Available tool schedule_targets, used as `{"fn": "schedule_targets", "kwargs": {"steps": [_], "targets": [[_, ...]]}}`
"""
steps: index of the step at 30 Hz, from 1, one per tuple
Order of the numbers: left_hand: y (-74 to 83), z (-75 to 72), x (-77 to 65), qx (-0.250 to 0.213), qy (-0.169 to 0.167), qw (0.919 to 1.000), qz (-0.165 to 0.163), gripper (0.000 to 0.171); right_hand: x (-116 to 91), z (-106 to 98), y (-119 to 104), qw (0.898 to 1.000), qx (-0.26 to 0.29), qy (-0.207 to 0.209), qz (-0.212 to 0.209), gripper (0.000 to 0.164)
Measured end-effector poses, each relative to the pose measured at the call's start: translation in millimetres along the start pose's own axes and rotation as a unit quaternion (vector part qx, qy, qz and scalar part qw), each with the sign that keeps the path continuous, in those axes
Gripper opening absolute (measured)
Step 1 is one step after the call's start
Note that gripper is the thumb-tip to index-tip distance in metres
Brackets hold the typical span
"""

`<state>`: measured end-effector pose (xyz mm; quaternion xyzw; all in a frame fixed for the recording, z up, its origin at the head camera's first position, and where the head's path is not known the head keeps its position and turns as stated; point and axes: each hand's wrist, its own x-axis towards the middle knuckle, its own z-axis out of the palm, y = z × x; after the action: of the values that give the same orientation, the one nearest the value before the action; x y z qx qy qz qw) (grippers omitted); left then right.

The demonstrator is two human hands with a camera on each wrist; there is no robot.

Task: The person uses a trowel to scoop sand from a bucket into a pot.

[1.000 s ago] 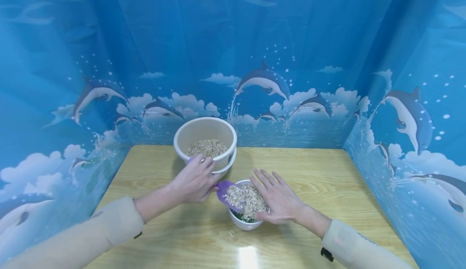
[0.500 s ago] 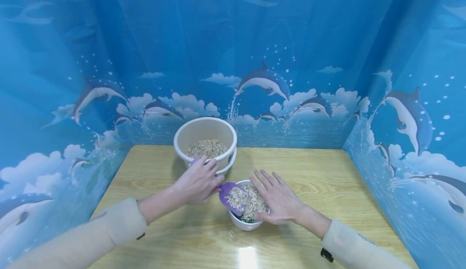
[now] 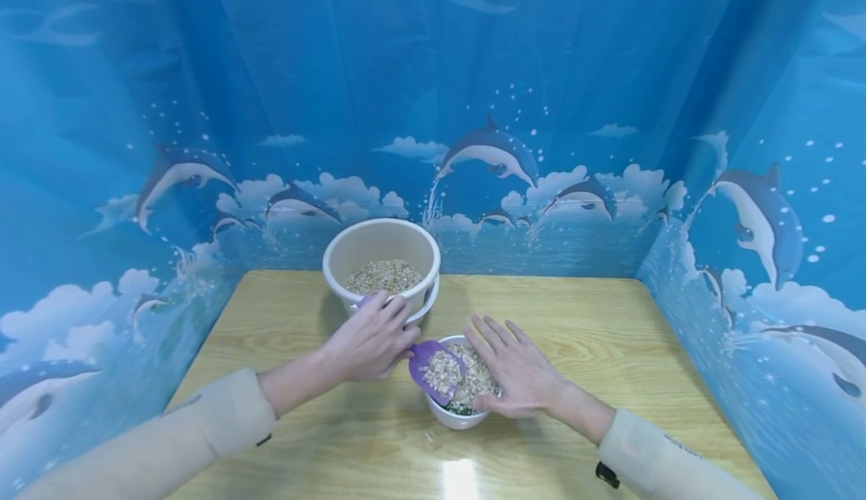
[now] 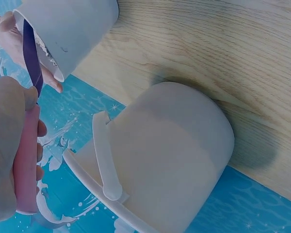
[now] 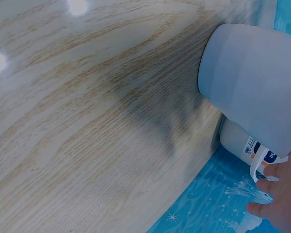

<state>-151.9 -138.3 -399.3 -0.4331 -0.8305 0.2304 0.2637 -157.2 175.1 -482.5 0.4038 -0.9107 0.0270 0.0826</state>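
Note:
My left hand [image 3: 368,340] grips a small trowel, its purple blade [image 3: 421,359] loaded with pale gravel [image 3: 441,374]. In the left wrist view my fingers wrap its pinkish handle [image 4: 26,165]. The blade overlaps the mouth of a white pot [image 3: 456,419], which holds more gravel [image 3: 476,380] with something dark green at the near side. My right hand [image 3: 512,372] lies with straight, spread fingers at the pot's right rim. From the right wrist the pot's outer wall [image 5: 252,82] shows, standing upright on the table.
Behind and left of the pot stands a white bucket [image 3: 379,243] part-filled with mixed gravel [image 3: 383,277]; its handle [image 4: 105,160] hangs on the near side. The wooden table [image 3: 568,312] ends against a blue dolphin-print curtain [image 3: 433,109] at the back and sides.
My left hand has edged right, carrying the trowel further over the pot, its blade dipping slightly toward the near side. My right hand has stayed put.

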Motion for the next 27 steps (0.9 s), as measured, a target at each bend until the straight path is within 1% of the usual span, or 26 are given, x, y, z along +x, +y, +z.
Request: {"fn": "schedule_targets", "kwargs": {"steps": [5, 10, 19, 27], "targets": [[0.5, 0.3, 1.1, 0.014, -0.005, 0.9999, 0.008, 0.038, 0, 0, 0, 1.000, 0.001, -0.004, 0.002, 0.114], [0.4, 0.3, 2.7, 0.026, 0.000, 0.9996, 0.013, 0.038, -1, 0, 0, 1.000, -0.001, -0.003, 0.003, 0.113], [0.5, 1.5, 5.4, 0.027, 0.008, 0.9994, 0.023, 0.035, 0, 2, 1, 1.000, -0.004, 0.008, -0.001, 0.117], [2.1, 1.1, 10.4, 0.027, 0.019, 0.9990, 0.030, 0.035, 0, 2, 1, 1.000, -0.008, 0.002, 0.000, 0.116]]}}
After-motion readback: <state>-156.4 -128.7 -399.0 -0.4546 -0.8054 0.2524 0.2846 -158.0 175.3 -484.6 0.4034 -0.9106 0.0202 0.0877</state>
